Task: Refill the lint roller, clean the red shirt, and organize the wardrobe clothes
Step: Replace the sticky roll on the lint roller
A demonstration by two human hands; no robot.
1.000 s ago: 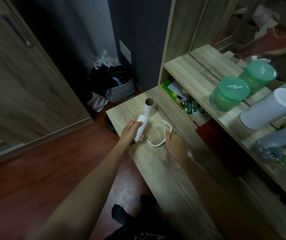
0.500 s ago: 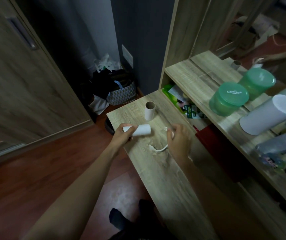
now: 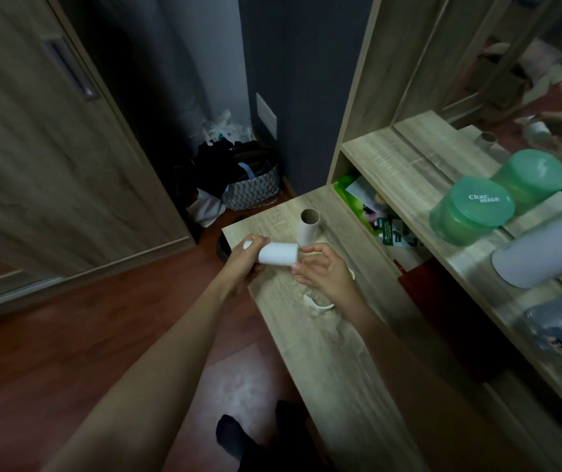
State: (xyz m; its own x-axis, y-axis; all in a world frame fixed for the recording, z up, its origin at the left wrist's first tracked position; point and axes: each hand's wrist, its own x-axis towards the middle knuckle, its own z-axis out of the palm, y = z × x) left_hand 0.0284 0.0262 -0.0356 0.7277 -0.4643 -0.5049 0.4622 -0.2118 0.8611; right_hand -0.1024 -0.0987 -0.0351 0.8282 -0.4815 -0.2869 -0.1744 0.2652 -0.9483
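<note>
A white cylindrical roll [image 3: 279,253] is being held on its side just above the far end of a long, pale wood-grain bench top [image 3: 334,362]. It is being gripped by the left hand [image 3: 244,262], whose fingers are curled round the roll's left part; a small white tip is showing past the knuckles. The roll's open right end is being met by the right hand [image 3: 327,274], with the fingers bent and the forefinger and thumb set at the rim. Whether that rim is actually being pinched cannot be told.

Just behind the roll, a bare brown cardboard tube [image 3: 308,226] is standing upright on the bench top, close to the roll, though contact cannot be judged. A thin curved white plastic piece [image 3: 320,304] is lying flat on the wood and is being partly covered by the right hand and wrist.

To the right, a higher wooden shelf [image 3: 405,178] is being shared by a translucent green tub with a lettered lid [image 3: 473,210] and a white cylindrical container lying tilted [image 3: 545,248]. Under the shelf, something red [image 3: 419,281] is being kept; its nature is too dark to tell. On the reddish floor at the back, a patterned fabric basket [image 3: 252,189] is being crowded by dark cloth.
</note>
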